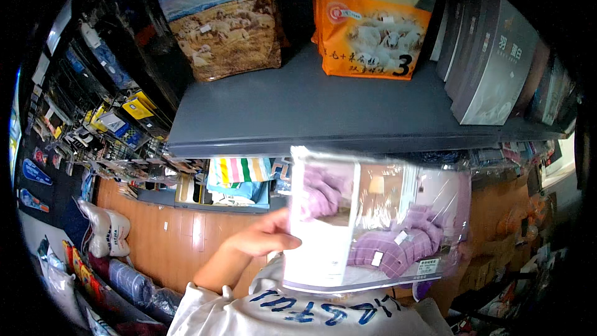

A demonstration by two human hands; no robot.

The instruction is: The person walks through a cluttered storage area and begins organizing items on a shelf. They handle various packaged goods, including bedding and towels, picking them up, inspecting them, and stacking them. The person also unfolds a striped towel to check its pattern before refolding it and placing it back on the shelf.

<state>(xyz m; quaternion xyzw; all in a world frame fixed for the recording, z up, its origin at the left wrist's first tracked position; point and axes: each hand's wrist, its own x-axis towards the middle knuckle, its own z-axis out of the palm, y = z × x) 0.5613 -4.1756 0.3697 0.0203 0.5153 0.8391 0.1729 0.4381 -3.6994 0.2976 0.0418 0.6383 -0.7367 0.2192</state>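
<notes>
My left hand (268, 235) grips the left edge of a flat, clear-wrapped bedding package (396, 228), its thumb lying on the front. Pictures of purple checked bedding cover the package, and small white labels are stuck on it. It is held in front of my chest, just below the front edge of a dark grey shelf (298, 107). My right hand cannot be seen; the package covers the area where it could be. On the shelf stand a bag with a sheep-pasture picture (233, 32) and an orange bag with sheep on it (373, 37).
Grey boxes (489, 65) stand upright at the shelf's right. Folded striped textiles (240, 171) lie on a lower shelf. Racks of packaged goods (116, 121) line the left. A plastic-wrapped white bundle (109, 231) and rolled blue goods (130, 282) are at the lower left, beside the wooden floor (177, 242).
</notes>
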